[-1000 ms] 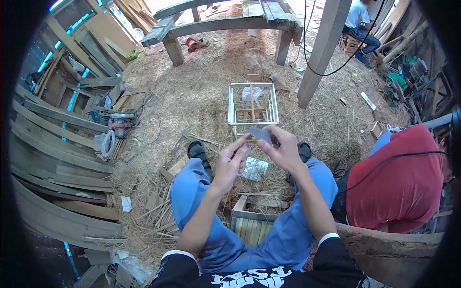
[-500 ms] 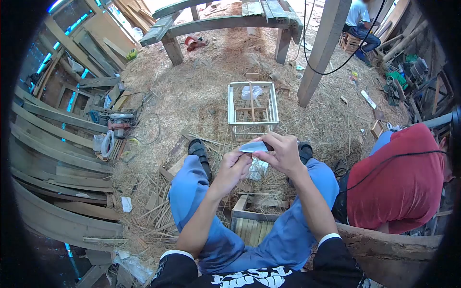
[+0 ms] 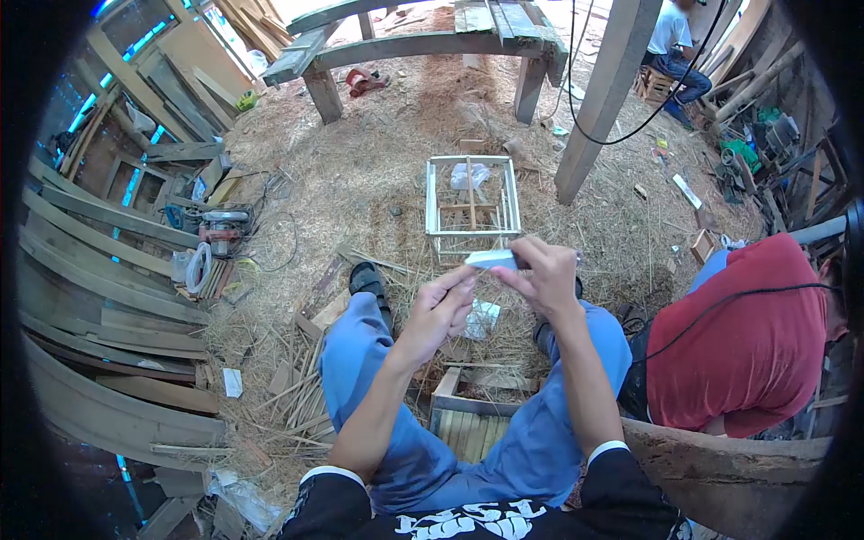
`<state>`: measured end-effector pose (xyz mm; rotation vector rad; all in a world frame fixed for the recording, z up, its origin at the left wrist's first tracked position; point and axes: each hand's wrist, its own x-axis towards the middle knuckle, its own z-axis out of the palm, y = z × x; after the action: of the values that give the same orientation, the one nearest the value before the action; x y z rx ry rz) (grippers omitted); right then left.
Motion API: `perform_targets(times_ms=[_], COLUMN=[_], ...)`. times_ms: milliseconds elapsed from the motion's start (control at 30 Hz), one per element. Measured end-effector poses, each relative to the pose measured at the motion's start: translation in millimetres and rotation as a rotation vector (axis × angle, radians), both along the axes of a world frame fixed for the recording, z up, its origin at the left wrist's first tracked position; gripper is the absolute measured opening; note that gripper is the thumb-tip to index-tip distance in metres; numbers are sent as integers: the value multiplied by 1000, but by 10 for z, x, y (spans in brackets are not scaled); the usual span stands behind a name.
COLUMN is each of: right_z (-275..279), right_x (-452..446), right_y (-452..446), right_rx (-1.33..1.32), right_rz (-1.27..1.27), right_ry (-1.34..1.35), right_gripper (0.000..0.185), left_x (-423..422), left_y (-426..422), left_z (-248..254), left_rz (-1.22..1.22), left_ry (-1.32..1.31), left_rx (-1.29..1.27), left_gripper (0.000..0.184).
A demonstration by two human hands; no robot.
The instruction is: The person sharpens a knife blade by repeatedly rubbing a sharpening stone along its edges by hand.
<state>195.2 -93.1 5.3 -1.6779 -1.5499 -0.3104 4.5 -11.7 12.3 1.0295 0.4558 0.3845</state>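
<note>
My right hand [image 3: 544, 281] is closed on a short, wide knife, whose blade [image 3: 490, 259] points left and catches the light. My left hand [image 3: 438, 310] is closed just left of the blade, its fingertips near the blade's tip; what it pinches is too small to make out. Both hands are held above the gap between my knees. Beyond them a pale wooden frame [image 3: 434, 200] stands on the floor, with a white plastic bag [image 3: 470, 175] showing inside it. Below, between my legs, lies a wooden box [image 3: 447, 382] with slats [image 3: 468, 434] in it.
A person in a red shirt [image 3: 738, 346] sits close on my right, bent over. Another person [image 3: 675, 54] sits at the back right. A post [image 3: 605, 99] stands ahead, a wooden bench [image 3: 414, 47] behind. A circular saw [image 3: 221, 229] and planks [image 3: 117, 292] are at left.
The blade has swung and shifted right, tilting in my right hand, while my left hand stays close to its earlier place. The person in red has raised their head slightly into view.
</note>
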Motion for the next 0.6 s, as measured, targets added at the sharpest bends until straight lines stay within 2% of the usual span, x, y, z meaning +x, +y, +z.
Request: perform_targets(times_ms=[100, 267, 367, 467, 600], right_z=[-3, 4, 0, 84, 26], right_x=[117, 91, 140, 435, 247], right_y=[-24, -18, 19, -65, -89], right_rx=[-30, -70, -42, -52, -24], right_rz=[-98, -163, -339, -484, -342], right_ry=[26, 55, 437, 419, 356], right_gripper=[38, 38, 38, 36, 35], left_x=[-13, 2, -39, -67, -68], left_y=[7, 28, 19, 2, 45], left_z=[62, 50, 35, 14, 27], left_rz=[-14, -1, -39, -38, 55], left_ry=[1, 6, -1, -7, -1], left_rx=[36, 46, 65, 69, 64], left_gripper=[38, 40, 40, 41, 42])
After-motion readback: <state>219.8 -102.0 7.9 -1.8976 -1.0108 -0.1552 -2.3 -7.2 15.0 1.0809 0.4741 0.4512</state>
